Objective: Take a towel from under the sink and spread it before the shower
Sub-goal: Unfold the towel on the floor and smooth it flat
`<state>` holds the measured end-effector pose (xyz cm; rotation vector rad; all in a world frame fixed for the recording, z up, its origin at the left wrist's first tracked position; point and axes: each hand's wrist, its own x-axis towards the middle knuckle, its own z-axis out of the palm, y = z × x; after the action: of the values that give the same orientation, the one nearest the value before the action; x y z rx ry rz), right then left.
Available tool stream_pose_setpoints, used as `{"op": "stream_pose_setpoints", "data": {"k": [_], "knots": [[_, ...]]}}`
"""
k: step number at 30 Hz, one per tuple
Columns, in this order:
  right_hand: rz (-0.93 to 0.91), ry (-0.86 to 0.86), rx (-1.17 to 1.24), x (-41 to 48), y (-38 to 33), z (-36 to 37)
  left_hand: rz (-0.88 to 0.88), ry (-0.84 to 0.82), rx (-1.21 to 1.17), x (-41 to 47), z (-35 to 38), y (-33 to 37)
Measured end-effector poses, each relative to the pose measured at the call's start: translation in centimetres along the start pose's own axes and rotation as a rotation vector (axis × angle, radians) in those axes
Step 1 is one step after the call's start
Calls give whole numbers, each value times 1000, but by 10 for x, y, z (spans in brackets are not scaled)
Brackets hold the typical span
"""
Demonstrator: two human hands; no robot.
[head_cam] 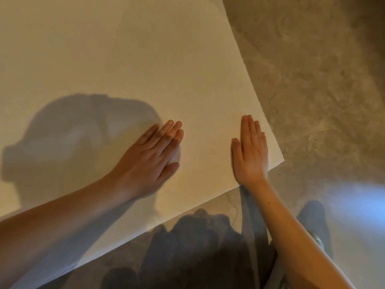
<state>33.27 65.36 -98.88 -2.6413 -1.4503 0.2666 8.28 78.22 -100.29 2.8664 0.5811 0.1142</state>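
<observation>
both hands flat, white towel (145, 59) spread smooth

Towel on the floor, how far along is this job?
Done: the white towel lies unfolded and flat on the stone floor. In hand: the left hand and right hand press palm-down near its closer corner, smoothing. Left: little, perhaps final straightening. The shower is out of view, so placement can't be confirmed.
</observation>
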Motion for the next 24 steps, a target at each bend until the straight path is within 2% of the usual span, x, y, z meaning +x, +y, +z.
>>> {"op": "stream_pose_setpoints", "data": {"k": [5, 7, 8, 10, 12, 14, 17, 20, 24], "knots": [[154, 65, 56, 0, -1, -2, -10, -14, -16, 0, -8, 3], [239, 98, 108, 3, -17, -4, -1, -7, -35, -2, -11, 1], [223, 121, 136, 5, -32, -6, 23, -3, -28, -4, -14, -3], [18, 150, 190, 14, -73, -8, 71, 11, 22, -1, -19, -19], [-227, 124, 202, 28, -113, -3, 40, 35, 37, 11, -27, -41], [-323, 74, 158, 41, -135, 6, -36, 18, 27, 24, -33, -60], [-275, -15, 97, 53, -123, 15, -89, -22, 56, 26, -28, -70], [-266, -18, 32, 62, -89, 13, -84, -19, 59, 24, -23, -71], [-97, 5, 43, 69, -42, 3, -81, -8, 50, 25, -20, -74]]}}
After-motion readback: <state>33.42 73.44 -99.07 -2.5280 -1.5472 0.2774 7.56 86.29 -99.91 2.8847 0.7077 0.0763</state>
